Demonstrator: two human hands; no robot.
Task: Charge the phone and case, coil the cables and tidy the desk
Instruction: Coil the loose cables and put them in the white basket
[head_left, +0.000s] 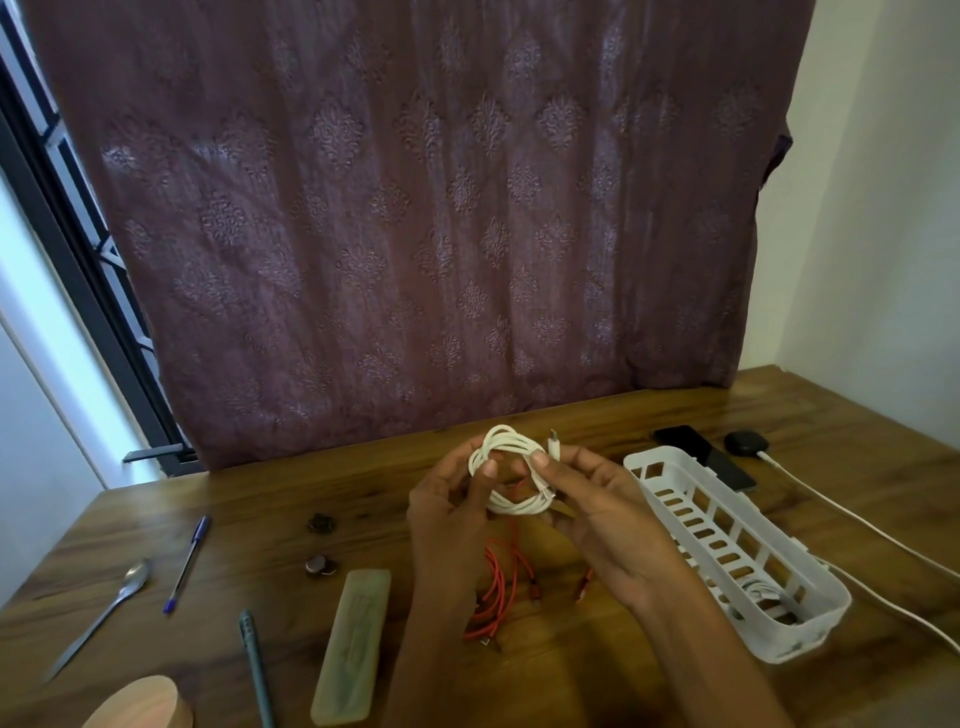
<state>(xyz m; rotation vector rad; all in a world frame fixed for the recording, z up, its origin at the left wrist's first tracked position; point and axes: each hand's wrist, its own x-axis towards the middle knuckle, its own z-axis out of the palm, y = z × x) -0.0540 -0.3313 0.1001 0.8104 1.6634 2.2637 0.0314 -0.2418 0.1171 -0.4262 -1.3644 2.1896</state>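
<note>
Both hands hold a white cable wound into a coil above the middle of the wooden desk. My left hand grips the coil's left side. My right hand pinches its right side, with one plug end sticking up by the fingers. An orange cable lies loose on the desk under my hands. At the far right a black phone lies flat, and a small dark case has a white cable plugged into it.
A white slotted basket with a coiled white cable inside stands right of my hands. On the left lie a spoon, a blue pen, a grey-green pen, a pale green case, two small dark items and a round wooden object. A curtain hangs behind.
</note>
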